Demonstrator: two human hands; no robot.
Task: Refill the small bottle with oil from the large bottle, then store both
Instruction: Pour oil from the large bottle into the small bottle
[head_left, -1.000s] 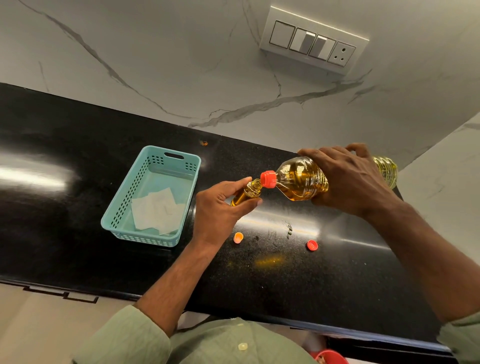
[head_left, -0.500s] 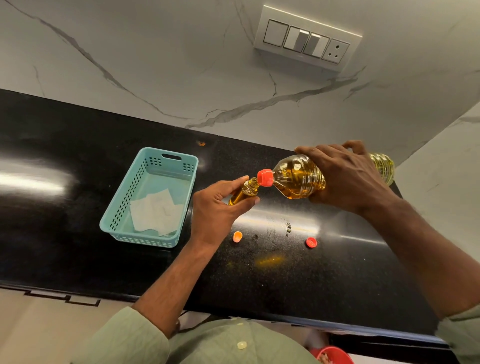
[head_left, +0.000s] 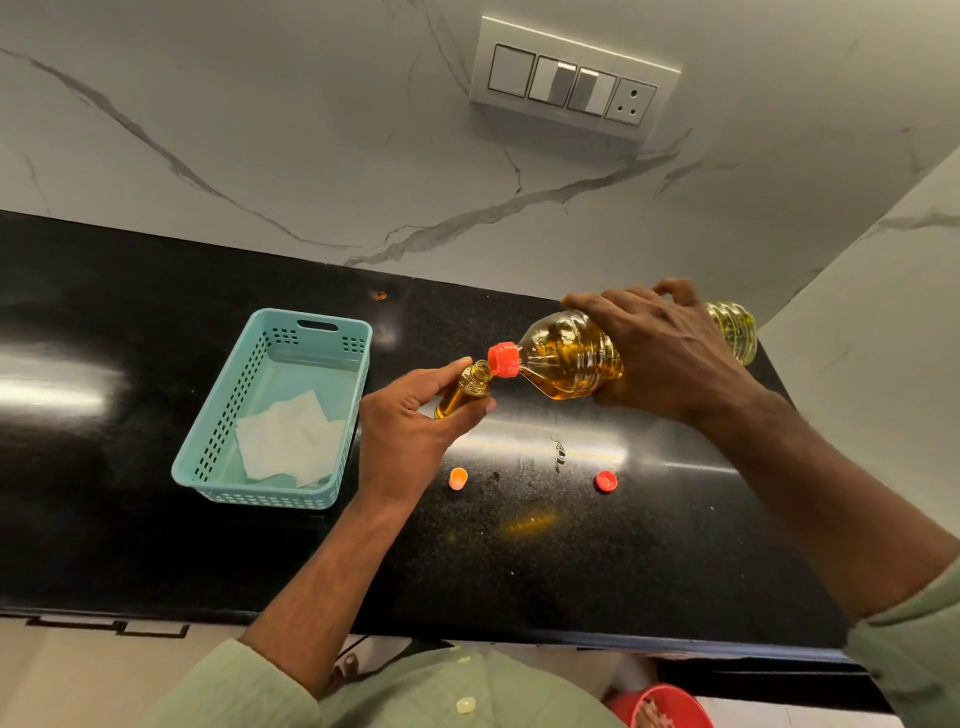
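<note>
1. Little has moved since earlier frames: both bottles hold the same pose, mouth to mouth above the tabletop.
2. L hand fingers closed round small bottle, tilted, partly full.
3. R hand fingers wrapped over big bottle, near horizontal, red spout touching small neck.
4. Pour well: keep spout on the rim, tilt slowly, watch the level; oil smear already below.
5. Two caps & basket wait nearby.
</note>
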